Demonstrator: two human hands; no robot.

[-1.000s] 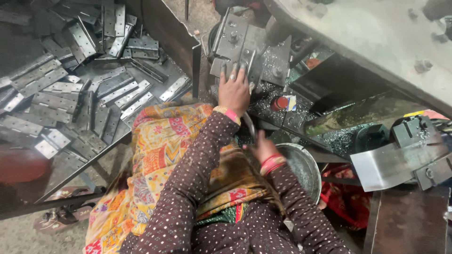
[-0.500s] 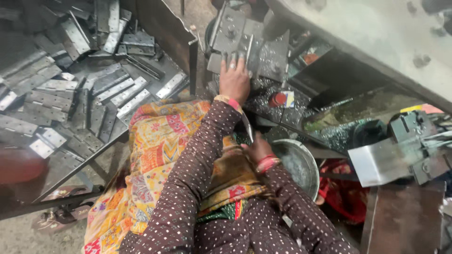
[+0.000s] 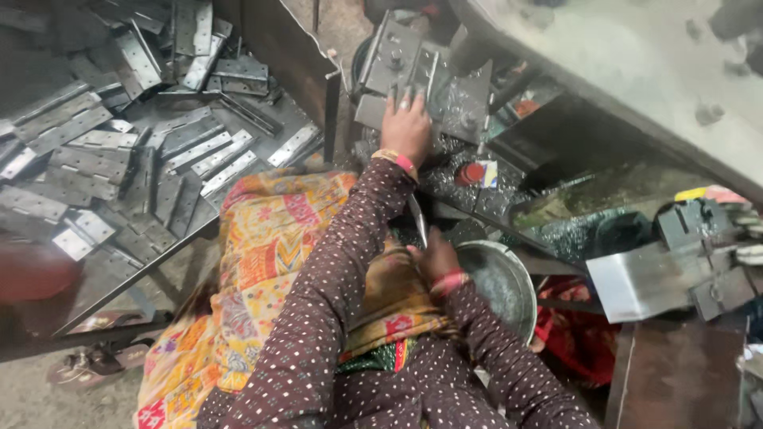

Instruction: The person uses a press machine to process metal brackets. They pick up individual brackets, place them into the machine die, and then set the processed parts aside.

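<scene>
A: What is lying at the far left?

B: A heap of grey metal hinges is filling a dark bin at about ten o'clock from the person's lap. They are looking stiff, hard-edged and fairly heavy for their size, probably slick with oil, so taking one by its long flat leaves seems safest.

A: And moving toward the middle?

B: A yellow and orange patterned cloth is covering the lap. Above it, the left hand is reaching out at twelve o'clock, fingers spread and pressing flat on a grey metal plate sitting on the machine fixture. It is resting on the plate, not curled round it.

A: The other hand?

B: The right hand is closing around a thin flat metal strip, held upright near the lap, just beside a round steel bowl at three o'clock.

A: Any labels?

B: A small red round thing with a white tag is lying among shavings between the plate and the bowl; I cannot tell what it is. Farther right, a bent bright steel sheet is sticking out, and a yellow and pink packet is showing at the bench's edge.
</scene>
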